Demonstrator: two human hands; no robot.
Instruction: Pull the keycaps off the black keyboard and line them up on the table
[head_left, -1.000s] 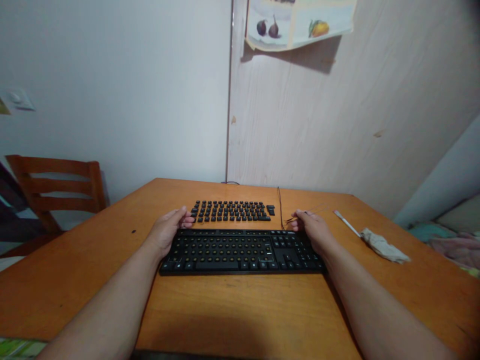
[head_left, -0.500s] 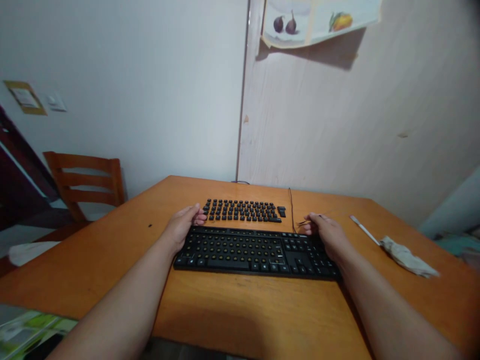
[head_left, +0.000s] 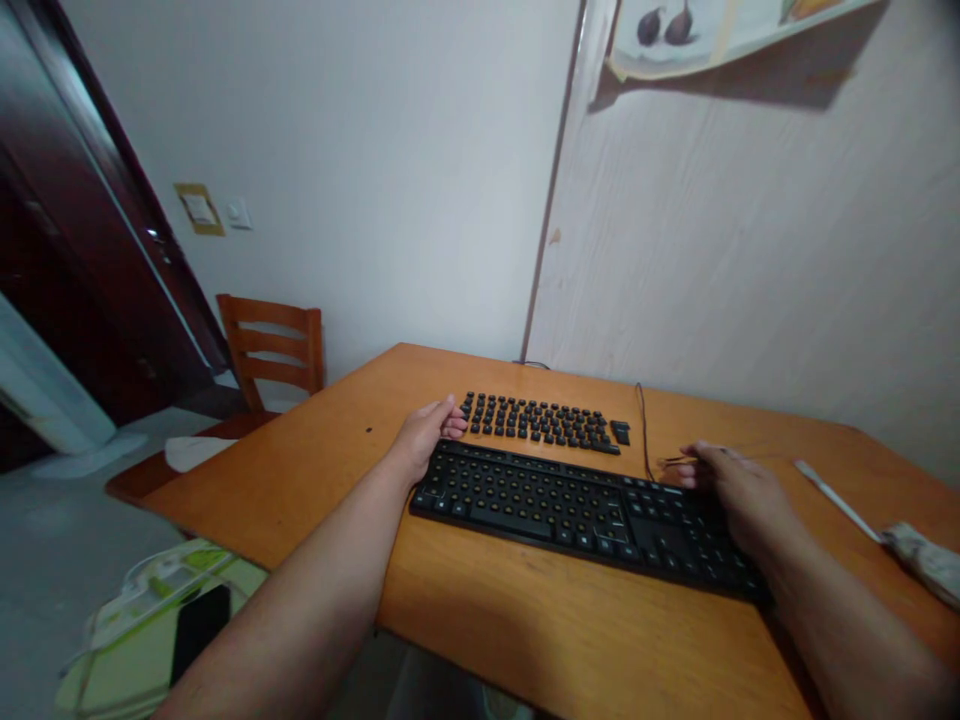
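A black keyboard (head_left: 517, 505) lies on the wooden table, its main letter keys bare of caps and showing small yellowish spots. Behind it, loose black keycaps (head_left: 536, 420) are laid out in rows. My left hand (head_left: 431, 430) is at the keyboard's upper left corner, beside the left end of the rows. Its fingers are curled together; whether they pinch a keycap is too small to tell. My right hand (head_left: 739, 490) is over the keyboard's right end, closed on thin tweezers (head_left: 675, 461) whose prongs point left.
A black cable (head_left: 645, 430) runs behind the keyboard. On the right lie a slender white brush-like tool (head_left: 840, 503) and a crumpled cloth (head_left: 922, 565). One small dark piece (head_left: 368, 430) sits on the left of the table (head_left: 315, 470). A wooden chair (head_left: 274, 345) stands beyond.
My view has turned left, so the table, keyboard and both hands appear farther right. Both hands keep about the same places at the keyboard, and the tweezers stay in my right hand.
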